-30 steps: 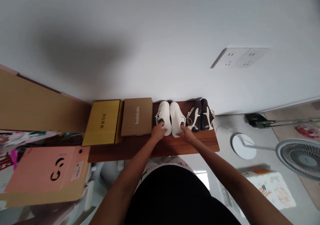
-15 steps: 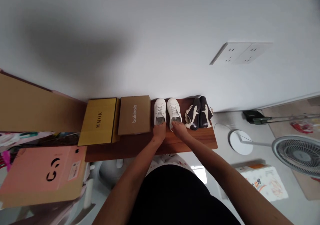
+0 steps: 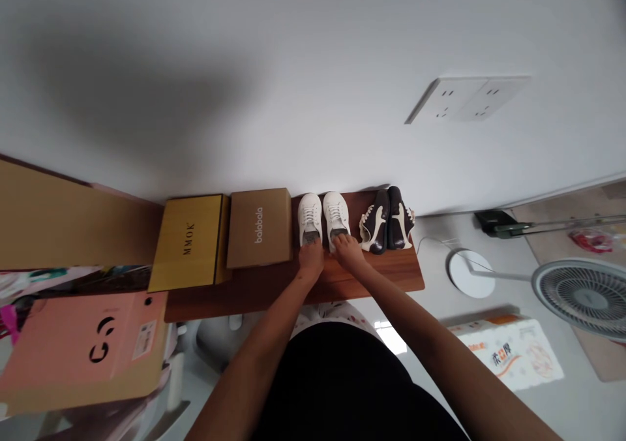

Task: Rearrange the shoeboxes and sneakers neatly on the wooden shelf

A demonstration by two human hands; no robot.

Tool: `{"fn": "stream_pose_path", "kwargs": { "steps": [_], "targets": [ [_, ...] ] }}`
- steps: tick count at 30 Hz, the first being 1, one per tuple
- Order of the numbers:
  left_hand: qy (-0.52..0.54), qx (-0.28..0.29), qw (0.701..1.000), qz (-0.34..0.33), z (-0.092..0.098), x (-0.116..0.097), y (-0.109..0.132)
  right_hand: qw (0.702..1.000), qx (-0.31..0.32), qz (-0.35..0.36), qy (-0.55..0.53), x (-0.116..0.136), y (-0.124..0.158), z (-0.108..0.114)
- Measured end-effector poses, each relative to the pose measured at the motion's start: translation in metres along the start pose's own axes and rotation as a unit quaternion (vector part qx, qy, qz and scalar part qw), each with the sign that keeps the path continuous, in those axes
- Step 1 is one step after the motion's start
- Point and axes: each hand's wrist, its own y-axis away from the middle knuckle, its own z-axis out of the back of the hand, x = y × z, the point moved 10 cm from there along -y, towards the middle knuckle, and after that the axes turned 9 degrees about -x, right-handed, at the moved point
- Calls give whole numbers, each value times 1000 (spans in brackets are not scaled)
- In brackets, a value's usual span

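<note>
Left hand (image 3: 312,258) grips a white shoe (image 3: 310,211) at twelve o'clock; right hand (image 3: 348,250) grips the matching shoe (image 3: 335,210) at eleven o'clock.

Ctr: white sneakers (image 3: 310,206), grey insoles (image 3: 311,237). R of ctr: dk brown shoes (image 3: 381,213) w/ cream trim. Shelf (image 3: 381,281): reddish-brown, wood grain. L of ctr: tan box (image 3: 259,232), white lettering — then gold box (image 3: 186,252), blk lettering, dk edge. Lower L: pink box (image 3: 63,343), blk lettering, white label (image 3: 145,340). Upper half: pale grey wall (image 3: 303,102), white socket plates (image 3: 460,98). Lower R: grey fan (image 3: 594,299) — also white pack (image 3: 528,353) w/ orange & blk print. Btm ctr: blk clothing (image 3: 347,389).
</note>
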Motion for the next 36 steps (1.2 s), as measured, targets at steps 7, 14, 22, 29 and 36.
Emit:
{"fn": "stream_pose_path", "kwargs": {
  "steps": [7, 14, 22, 29, 36],
  "targets": [
    [149, -27, 977, -153, -4, -79, 10, 964, -198, -142, -107, -119, 54, 48],
    [164, 103, 980, -54, -80, -144, -8, 917, -119, -357, -132, -256, 93, 19],
    [36, 124, 975, -180, -77, -176, -8, 962, -98, -237, -90, -246, 80, 37],
    [-69, 118, 968, -212, -72, -206, -7, 983, -44, -173, 30, -224, 66, 46],
    [-91, 124, 966, -209, -79, -219, -21, 984, -13, -171, 54, -217, 50, 32]
  ]
}}
